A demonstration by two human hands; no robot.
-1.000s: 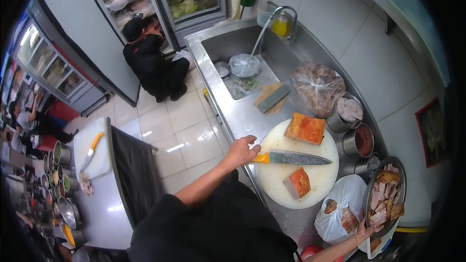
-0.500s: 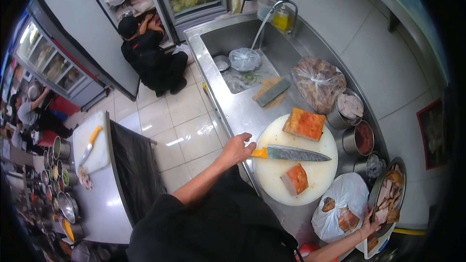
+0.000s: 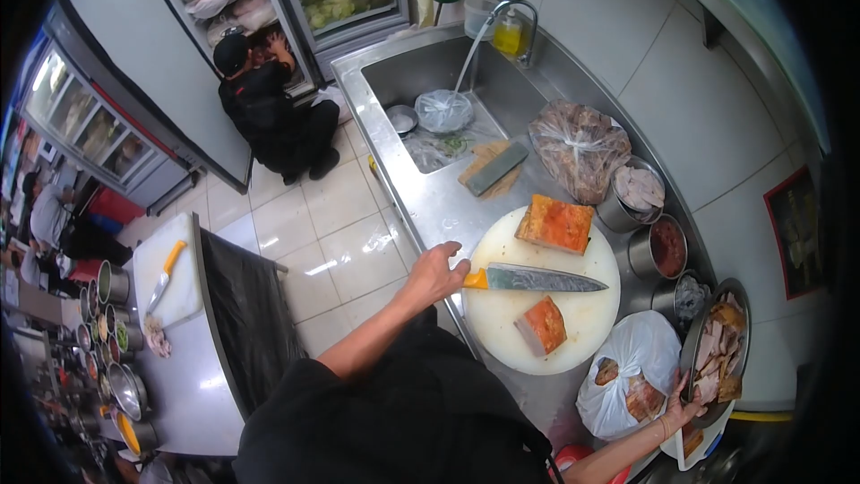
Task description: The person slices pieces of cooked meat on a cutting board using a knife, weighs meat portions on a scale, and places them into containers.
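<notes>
My left hand (image 3: 434,274) is closed around the yellow handle of a kitchen knife (image 3: 542,279), index finger raised. The blade lies flat across a round white cutting board (image 3: 488,341). Above the blade sits a large slab of browned, crisp-skinned meat (image 3: 555,223); below it is a smaller chunk (image 3: 541,325). At lower right, my right hand (image 3: 683,410) grips the near edge of a metal bowl (image 3: 743,354) of sliced meat, tilted toward me. Its fingers are partly hidden behind the rim. Beside that hand stands a white plastic bag (image 3: 618,350) with meat inside.
Water runs from a faucet (image 3: 528,31) into the sink (image 3: 394,81). A sharpening stone (image 3: 499,168), a bag of meat (image 3: 580,148) and metal pots (image 3: 658,246) surround the board. A co-worker (image 3: 278,116) crouches at an open fridge. A side table (image 3: 202,376) stands at left.
The view shifts slightly. The bowl tilts a little in my right hand, while my left hand and the knife stay almost still. The crouching co-worker's arm reaches higher into the fridge.
</notes>
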